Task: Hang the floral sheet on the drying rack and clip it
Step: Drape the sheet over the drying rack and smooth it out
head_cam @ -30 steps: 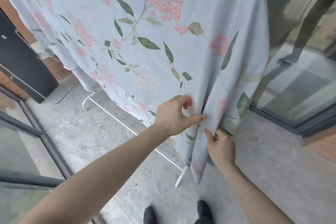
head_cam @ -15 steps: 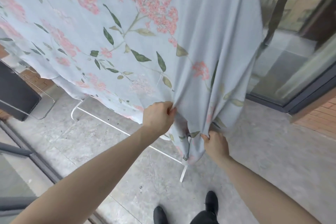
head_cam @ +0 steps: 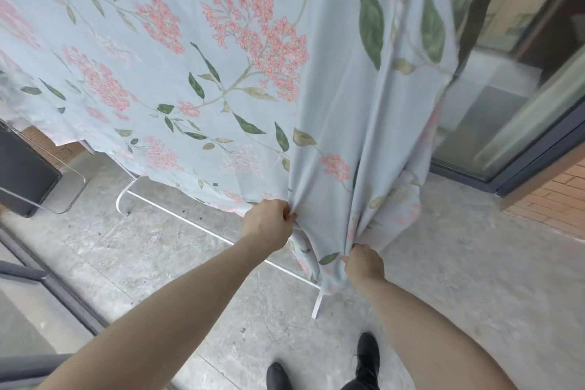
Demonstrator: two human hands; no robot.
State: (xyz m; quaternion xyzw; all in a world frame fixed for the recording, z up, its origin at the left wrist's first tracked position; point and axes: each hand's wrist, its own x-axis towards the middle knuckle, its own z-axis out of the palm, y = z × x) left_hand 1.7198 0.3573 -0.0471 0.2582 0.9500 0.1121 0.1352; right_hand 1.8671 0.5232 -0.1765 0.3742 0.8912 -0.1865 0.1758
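The floral sheet (head_cam: 196, 73), pale blue with pink blossoms and green leaves, hangs down in front of me and fills the upper view. Its top and whatever bar carries it are out of frame. My left hand (head_cam: 269, 223) is closed on the sheet's lower hem near the middle. My right hand (head_cam: 362, 264) pinches the hem's bottom corner lower and to the right. Between the two hands the cloth bunches into vertical folds. The white drying rack (head_cam: 202, 228) shows only as a floor bar and foot beneath the sheet. No clip is visible.
Grey stone floor (head_cam: 474, 279) lies underfoot, with my black shoes (head_cam: 367, 355) at the bottom edge. A glass sliding door with a dark frame (head_cam: 522, 165) stands at the right beside a brick strip. A dark panel (head_cam: 22, 171) and a glass railing sit at the left.
My left hand went from open fingers on the cloth to a closed grip on the hem. Both hands have drawn the hem downward, gathering folds. My view has tilted up and moved closer.
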